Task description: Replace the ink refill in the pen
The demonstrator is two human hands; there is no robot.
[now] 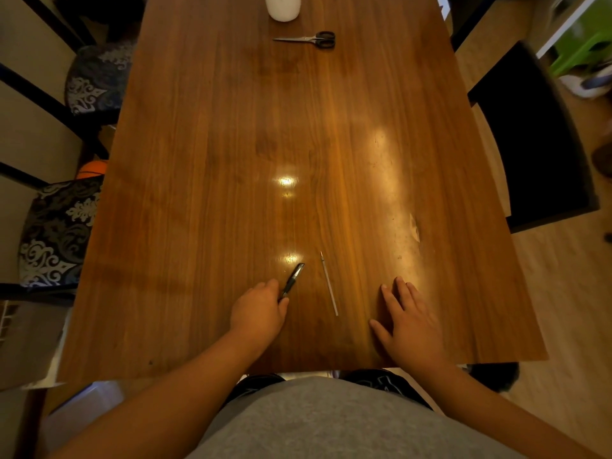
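A dark pen [293, 279] lies on the wooden table [231, 134] near its front edge, tip pointing away to the upper right. My left hand [258, 311] has its fingers closed around the pen's near end. A thin pale ink refill [329, 283] lies loose on the table just right of the pen, apart from both hands. My right hand [407, 321] rests flat on the table to the right of the refill, fingers spread, holding nothing.
Black-handled scissors [309, 39] lie at the far end of the table beside a white cylindrical container [283, 6]. Chairs with patterned cushions [58, 231] stand along the left side, and a dark chair [530, 137] on the right.
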